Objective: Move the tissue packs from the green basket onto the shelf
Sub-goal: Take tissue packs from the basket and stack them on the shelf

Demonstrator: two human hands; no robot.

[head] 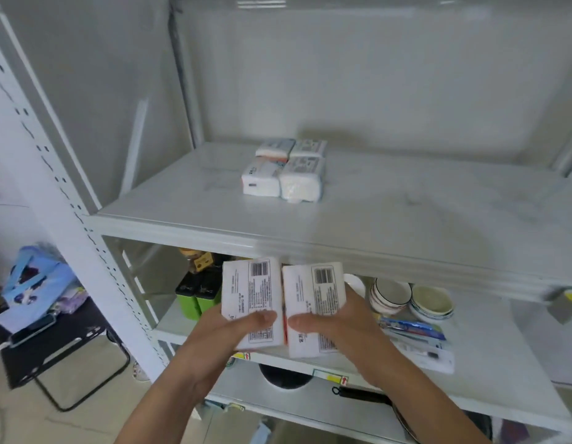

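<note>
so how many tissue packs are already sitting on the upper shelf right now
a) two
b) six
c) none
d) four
d: four tissue packs sit in a two-by-two block on the upper shelf, while the left hand and the right hand each hold one more pack below the shelf's front edge.
</note>
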